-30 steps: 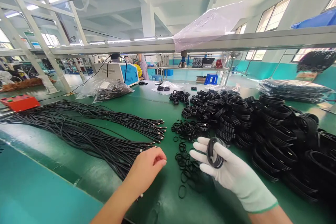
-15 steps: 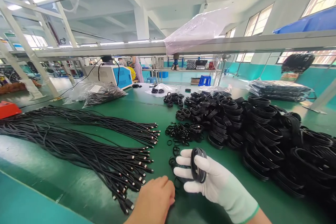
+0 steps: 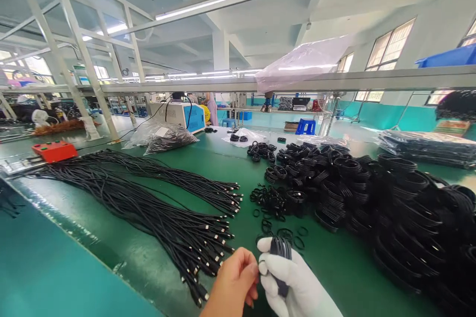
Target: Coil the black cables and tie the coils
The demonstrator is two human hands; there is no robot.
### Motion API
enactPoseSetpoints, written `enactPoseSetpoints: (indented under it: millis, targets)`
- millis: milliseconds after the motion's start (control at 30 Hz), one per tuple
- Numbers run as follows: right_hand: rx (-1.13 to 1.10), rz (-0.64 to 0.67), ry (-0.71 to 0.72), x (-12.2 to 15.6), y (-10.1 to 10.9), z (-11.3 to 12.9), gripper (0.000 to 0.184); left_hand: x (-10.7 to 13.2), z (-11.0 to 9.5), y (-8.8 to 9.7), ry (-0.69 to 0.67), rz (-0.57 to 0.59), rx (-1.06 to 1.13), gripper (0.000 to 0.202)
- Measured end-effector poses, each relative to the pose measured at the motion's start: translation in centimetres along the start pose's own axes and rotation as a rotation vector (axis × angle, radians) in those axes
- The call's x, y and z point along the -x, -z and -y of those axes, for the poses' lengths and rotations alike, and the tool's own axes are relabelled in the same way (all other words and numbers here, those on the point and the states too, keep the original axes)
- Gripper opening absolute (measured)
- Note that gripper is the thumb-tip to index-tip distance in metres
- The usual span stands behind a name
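A coiled black cable [image 3: 281, 248] is gripped in my right hand [image 3: 293, 277], which wears a white glove; its fingers wrap round the coil. My left hand [image 3: 238, 277], bare, is beside the gloved fingertips with its fingers curled and thumb pressed in. Whatever may be between those fingers is hidden. Small black bands [image 3: 286, 233] lie on the green bench just beyond the right hand, and a pile of them [image 3: 271, 198] is farther up. Left of my left hand, long black cables [image 3: 159, 218] end in metal-tipped plugs.
Stacked coiled cables [image 3: 405, 218] fill the right side of the bench. A red control box [image 3: 55, 151] is at far left. Farther back are a filled plastic bag [image 3: 171, 138] and a blue-and-white machine [image 3: 178, 115]. A metal rail [image 3: 223, 87] crosses above the bench.
The view has swung left and tilted up. My right hand's fingers have closed round the coil, and my left hand has come up beside it with its thumb now showing.
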State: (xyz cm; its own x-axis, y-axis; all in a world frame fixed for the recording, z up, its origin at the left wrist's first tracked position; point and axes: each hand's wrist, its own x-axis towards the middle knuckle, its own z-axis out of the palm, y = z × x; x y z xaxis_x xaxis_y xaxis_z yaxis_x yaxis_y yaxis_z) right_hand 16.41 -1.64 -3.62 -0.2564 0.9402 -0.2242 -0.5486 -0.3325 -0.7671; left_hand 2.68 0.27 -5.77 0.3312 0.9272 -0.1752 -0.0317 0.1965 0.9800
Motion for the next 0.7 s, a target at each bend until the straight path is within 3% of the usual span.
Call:
enactPoseSetpoints:
  millis: [100, 167, 233, 300, 400, 500, 600, 700]
  targets:
    - [-0.117, 0.166, -0.092, 0.6, 0.8, 0.5, 0.049, 0.7, -0.6, 0.3, -0.022, 0.017, 0.116, 0.039]
    - [0.015, 0.280, -0.102, 0.9, 1.2, 1.1, 0.051, 1.6, -1.7, 0.7, -0.015, 0.105, 0.368, 0.040]
    - [0.175, 0.342, -0.099, 1.1, 1.3, 1.7, 0.047, 2.3, -3.0, 1.4, 0.010, 0.249, 0.469, 0.041]
    - [0.303, 0.342, -0.082, 1.0, 1.1, 2.1, 0.039, 2.7, -4.3, 2.1, 0.027, 0.357, 0.252, 0.031]
    - [0.401, 0.312, -0.058, 0.7, 0.5, 2.2, 0.034, 2.8, -6.0, 2.9, -0.034, 0.293, -0.412, 0.001]
    - [0.375, 0.319, -0.074, 0.4, -0.2, 2.1, 0.031, 2.9, -7.4, 2.9, -0.098, 0.269, -0.871, 0.011]
    - [0.430, 0.180, -0.087, 0.4, -0.9, 2.5, 0.031, 3.2, -8.1, 2.8, -0.115, 0.360, -0.946, 0.011]
    - [0.517, -0.030, -0.124, 0.6, -1.5, 3.0, 0.050, 3.1, -8.3, 2.9, -0.162, 0.280, -0.921, 0.007]
